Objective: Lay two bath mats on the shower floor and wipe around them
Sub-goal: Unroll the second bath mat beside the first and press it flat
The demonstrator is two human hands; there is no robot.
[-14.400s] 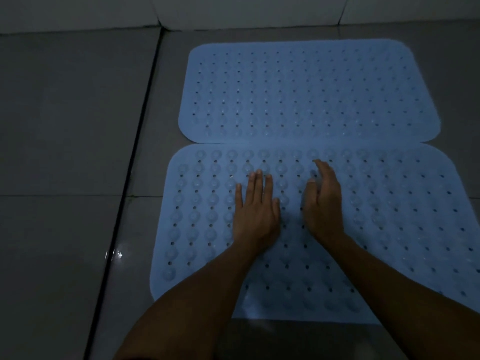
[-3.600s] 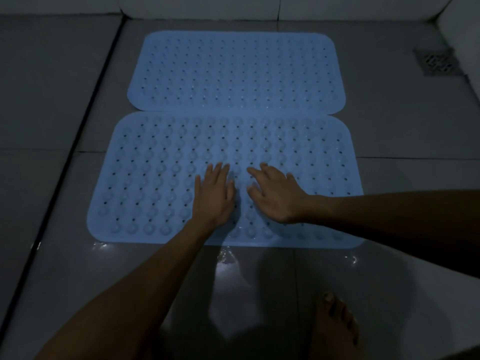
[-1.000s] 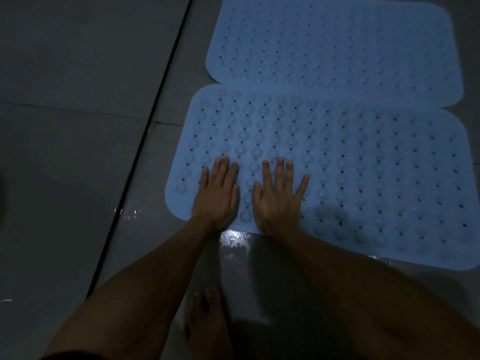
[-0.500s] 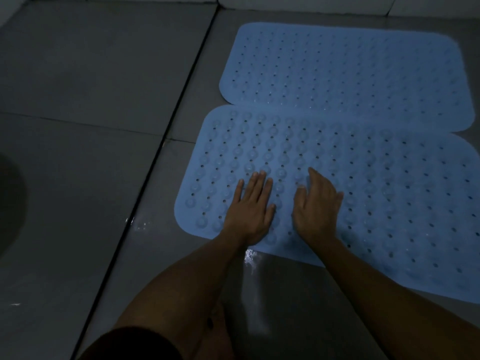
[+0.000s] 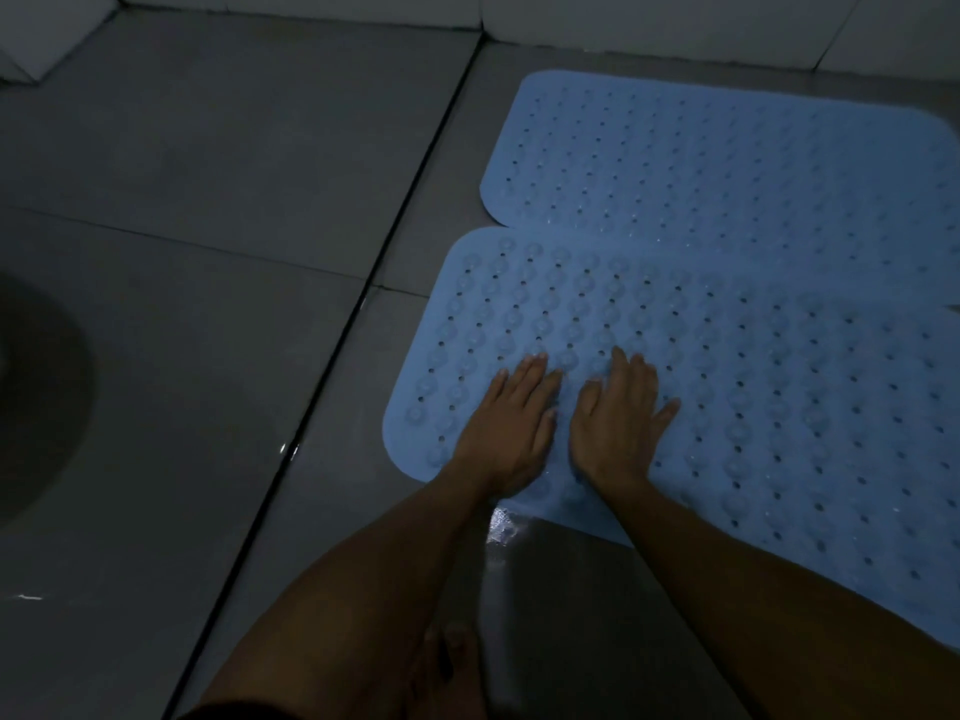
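Pressing my left hand [image 5: 511,431] and right hand [image 5: 618,426] flat, each grip open and holding nothing, near the left front corner of the near mat [image 5: 753,407], I should lean evenly outward, seating it beside the far mat [image 5: 727,163].

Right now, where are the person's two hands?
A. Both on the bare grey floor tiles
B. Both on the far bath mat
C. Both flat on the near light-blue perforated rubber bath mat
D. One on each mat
C: the left hand and the right hand lie side by side, fingers straight, on the near light-blue perforated rubber bath mat, close to its front edge; the far mat is untouched.
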